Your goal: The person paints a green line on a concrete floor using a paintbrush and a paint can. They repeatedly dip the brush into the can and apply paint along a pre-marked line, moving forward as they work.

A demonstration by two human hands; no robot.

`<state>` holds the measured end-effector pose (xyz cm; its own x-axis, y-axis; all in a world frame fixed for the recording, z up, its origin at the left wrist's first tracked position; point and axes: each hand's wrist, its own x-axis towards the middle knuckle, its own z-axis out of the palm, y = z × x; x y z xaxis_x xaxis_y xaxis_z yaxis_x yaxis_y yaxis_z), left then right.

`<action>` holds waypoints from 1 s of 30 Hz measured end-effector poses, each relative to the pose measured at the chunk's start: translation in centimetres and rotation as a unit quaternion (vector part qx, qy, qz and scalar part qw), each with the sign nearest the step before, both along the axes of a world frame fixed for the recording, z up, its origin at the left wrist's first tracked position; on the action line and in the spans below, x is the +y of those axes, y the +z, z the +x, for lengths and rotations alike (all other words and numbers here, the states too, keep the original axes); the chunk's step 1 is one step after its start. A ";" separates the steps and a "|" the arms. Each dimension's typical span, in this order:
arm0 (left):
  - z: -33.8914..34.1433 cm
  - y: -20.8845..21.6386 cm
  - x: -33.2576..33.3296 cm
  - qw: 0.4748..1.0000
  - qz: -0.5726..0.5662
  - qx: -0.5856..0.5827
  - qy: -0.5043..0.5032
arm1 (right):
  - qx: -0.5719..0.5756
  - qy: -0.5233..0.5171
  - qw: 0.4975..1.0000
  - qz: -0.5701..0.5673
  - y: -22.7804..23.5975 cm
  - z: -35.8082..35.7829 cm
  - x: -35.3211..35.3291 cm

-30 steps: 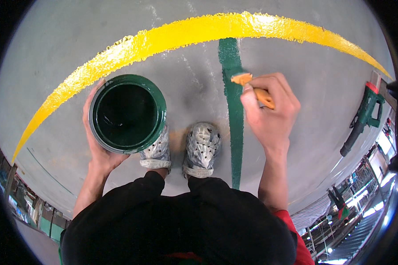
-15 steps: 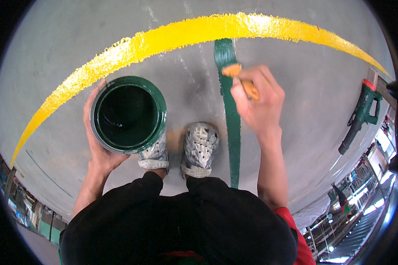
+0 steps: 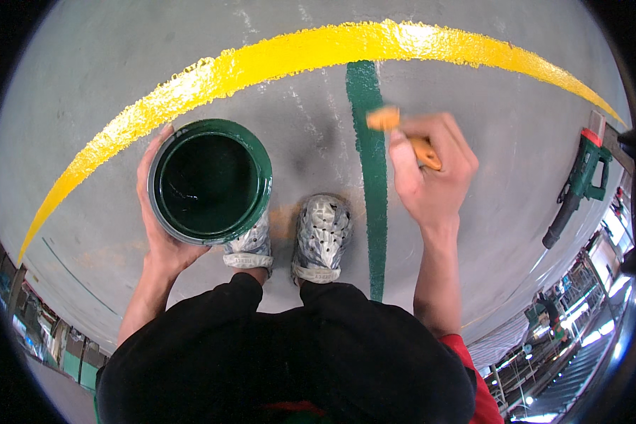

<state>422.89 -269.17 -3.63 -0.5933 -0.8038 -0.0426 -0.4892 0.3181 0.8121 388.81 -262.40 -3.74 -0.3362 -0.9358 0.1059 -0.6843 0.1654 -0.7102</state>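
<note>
My left hand [image 3: 164, 244] is wrapped round the side of a round paint can [image 3: 260, 177], open at the top, with dark green paint inside. The can is above my left shoe. In my right hand [image 3: 437, 169] is a paintbrush [image 3: 426, 152] with an orange handle, gripped between thumb and fingers. Its head is slightly blurred and lies over the right side of a green painted stripe [image 3: 376, 226]. Whether the bristles touch the floor I cannot tell. The stripe runs from a glossy yellow band [image 3: 300, 53] down toward me, right of my feet.
My patterned clog-like shoes [image 3: 323, 237] stand on the grey floor [image 3: 466, 88], left of the green stripe. A green and black blower-like tool [image 3: 579, 180] lies at the far right. Racks and bright lights show at the lower right rim.
My right hand has moved a little to the right with the paintbrush. The paint can has shifted slightly right in view.
</note>
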 end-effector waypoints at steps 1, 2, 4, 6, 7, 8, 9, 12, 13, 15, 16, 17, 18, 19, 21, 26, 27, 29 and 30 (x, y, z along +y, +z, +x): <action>-0.1 -0.1 0.1 1.000 0.001 0.007 -0.001 | 0.000 -0.013 0.998 -0.056 -0.1 0.0 -0.1; -0.2 -0.1 0.1 1.000 -0.003 0.018 -0.010 | 0.004 -0.004 0.999 -0.046 -0.3 0.1 -0.2; -0.3 -0.1 0.1 1.000 0.014 0.022 -0.003 | 0.013 0.011 1.000 0.012 -0.5 0.2 -0.3; -0.3 -0.1 0.1 1.000 0.010 0.021 0.003 | 0.015 0.011 0.999 0.037 -0.6 0.2 -0.2; -0.2 -0.1 0.1 1.000 0.009 0.014 0.007 | 0.022 0.016 0.999 0.035 -0.5 0.2 0.1; -0.2 -0.1 0.1 1.000 0.005 0.030 0.005 | 0.008 0.003 0.999 0.037 -0.7 0.2 0.0; -0.1 -0.1 0.0 1.000 0.005 0.014 0.005 | 0.007 -0.003 1.000 -0.010 -0.6 0.2 0.2; -0.1 -0.3 0.1 1.000 0.004 0.027 -0.006 | 0.014 -0.006 0.996 -0.085 -1.7 0.3 -0.1; -0.1 -0.3 0.2 0.999 0.007 0.033 -0.013 | 0.021 -0.010 0.998 -0.061 -2.2 0.4 -0.3; 0.0 -0.4 0.1 0.999 0.009 0.037 -0.014 | 0.028 0.015 0.996 -0.081 -2.7 0.7 -0.2; 0.1 -0.3 0.1 0.999 0.010 0.033 -0.008 | 0.029 0.025 0.997 -0.070 -2.7 0.8 -0.1; 0.1 -0.3 0.1 1.000 0.012 0.028 -0.002 | 0.020 0.015 0.998 -0.058 -2.8 0.9 0.1; 0.2 -0.3 0.1 1.000 0.008 0.028 -0.002 | 0.012 0.004 0.999 -0.044 -2.7 0.9 0.2; 0.2 -0.3 0.0 1.000 0.004 0.031 -0.004 | 0.005 -0.008 0.997 -0.071 -2.5 0.9 0.4; 0.1 -0.4 0.0 0.999 -0.001 0.038 -0.006 | 0.024 -0.019 0.997 -0.068 -2.4 0.9 0.4; 0.1 -0.5 0.0 0.999 0.004 0.049 -0.004 | 0.017 0.009 1.000 -0.021 -2.1 0.8 -0.2; 0.1 -0.5 -0.1 0.999 0.000 0.044 -0.010 | 0.014 0.001 1.000 -0.028 -2.0 0.8 -0.3; 0.2 -0.5 -0.1 0.998 -0.008 0.054 -0.020 | 0.010 -0.008 0.999 -0.053 -1.9 0.8 -0.4; 0.1 -0.6 -0.1 0.999 -0.006 0.049 -0.020 | 0.009 -0.007 0.997 -0.073 -1.8 0.8 -0.5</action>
